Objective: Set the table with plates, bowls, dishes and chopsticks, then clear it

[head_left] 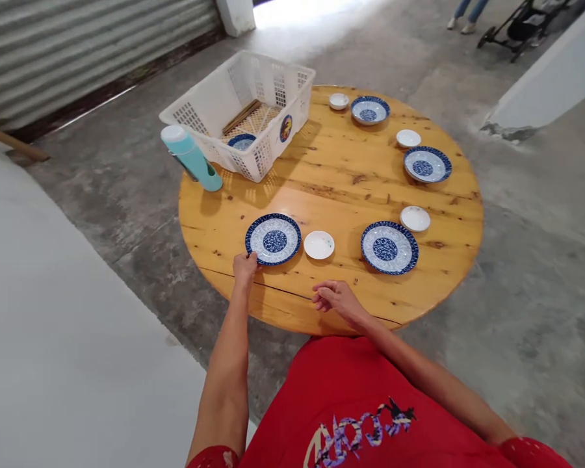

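My left hand (pixel 245 268) grips the near left rim of a blue-and-white plate (pixel 274 241) at the front left of the round wooden table (pixel 316 188). Just right of that plate sits a small white dish (pixel 318 245). Over the table's near edge my right hand (pixel 334 296) is held with its fingers loosely curved and apart, nothing in them. Farther right lies another patterned plate (pixel 389 247), with a white dish (pixel 415 219) behind it.
A white plastic basket (pixel 283 153) holding chopsticks (pixel 242 117) and a blue-patterned plate (pixel 242 141) stands at the back left. Beside it is a turquoise bottle (pixel 192 159). More plates (pixel 428 164) and small dishes (pixel 408 138) line the far right. A person's legs (pixel 469 13) and a stroller (pixel 521 29) are beyond.
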Demonstrator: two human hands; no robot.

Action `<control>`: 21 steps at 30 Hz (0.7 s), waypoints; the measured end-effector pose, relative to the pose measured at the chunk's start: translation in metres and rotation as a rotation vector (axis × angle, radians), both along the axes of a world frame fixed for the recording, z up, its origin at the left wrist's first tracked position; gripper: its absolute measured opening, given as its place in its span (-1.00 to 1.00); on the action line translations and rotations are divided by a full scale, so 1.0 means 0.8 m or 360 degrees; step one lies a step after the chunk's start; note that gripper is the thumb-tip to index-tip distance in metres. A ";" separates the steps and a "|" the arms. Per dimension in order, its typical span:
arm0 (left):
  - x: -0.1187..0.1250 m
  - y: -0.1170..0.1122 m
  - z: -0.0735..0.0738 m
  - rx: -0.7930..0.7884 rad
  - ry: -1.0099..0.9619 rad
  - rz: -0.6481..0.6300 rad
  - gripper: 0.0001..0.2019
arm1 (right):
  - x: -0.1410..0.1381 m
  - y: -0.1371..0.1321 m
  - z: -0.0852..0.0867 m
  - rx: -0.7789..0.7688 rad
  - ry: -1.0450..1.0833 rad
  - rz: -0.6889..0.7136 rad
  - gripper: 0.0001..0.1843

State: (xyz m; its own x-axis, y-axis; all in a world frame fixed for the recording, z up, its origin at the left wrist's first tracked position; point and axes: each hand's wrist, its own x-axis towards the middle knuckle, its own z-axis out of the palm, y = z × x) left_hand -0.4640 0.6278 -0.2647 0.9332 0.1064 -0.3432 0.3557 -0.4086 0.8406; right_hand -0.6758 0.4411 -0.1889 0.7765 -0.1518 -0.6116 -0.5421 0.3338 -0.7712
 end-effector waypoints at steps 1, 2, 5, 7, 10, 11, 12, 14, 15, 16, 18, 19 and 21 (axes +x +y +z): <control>0.002 -0.001 -0.001 -0.0023 0.0005 0.0000 -0.80 | 0.003 0.007 0.001 0.0009 0.0012 0.0032 -0.87; 0.003 -0.002 -0.001 -0.0055 0.0010 0.0009 -0.81 | 0.005 0.012 0.000 0.0013 0.0038 0.0060 -0.87; 0.001 -0.003 0.000 -0.0127 -0.0008 0.0053 -0.82 | 0.004 0.017 -0.004 0.0007 0.0106 0.0073 -0.85; -0.002 0.000 0.005 -0.0162 -0.0033 0.0078 -0.82 | 0.001 0.013 -0.007 -0.0004 0.0095 0.0037 -0.84; -0.008 0.006 0.023 -0.0191 -0.0097 0.0099 -0.80 | 0.000 0.004 -0.006 -0.0006 0.0080 -0.0041 -0.83; -0.011 0.008 0.031 -0.0200 -0.0129 0.0105 -0.79 | 0.000 0.000 -0.005 0.0001 0.0083 -0.0074 -0.83; -0.013 0.008 0.040 -0.0213 -0.0170 0.0112 -0.78 | 0.002 -0.004 -0.003 0.0014 0.0088 -0.0111 -0.83; -0.021 0.004 0.058 -0.0263 -0.0237 0.0105 -0.74 | 0.006 -0.013 0.001 0.0036 0.0074 -0.0190 -0.86; -0.027 -0.001 0.066 -0.0284 -0.0257 0.0088 -0.73 | 0.008 -0.018 0.002 0.0037 0.0046 -0.0231 -0.87; -0.034 -0.008 0.074 -0.0303 -0.0265 0.0061 -0.72 | 0.010 -0.025 0.003 0.0029 0.0013 -0.0270 -0.89; -0.053 -0.027 0.087 -0.0332 -0.0254 -0.0028 -0.72 | 0.013 -0.043 0.002 -0.0027 -0.0074 -0.0348 -0.88; -0.064 -0.040 0.092 -0.0345 -0.0238 -0.0086 -0.71 | 0.013 -0.054 0.002 -0.0078 -0.0122 -0.0391 -0.84; -0.088 -0.071 0.098 -0.0363 -0.0189 -0.0230 -0.71 | 0.009 -0.081 0.002 -0.0221 -0.0225 -0.0468 -0.73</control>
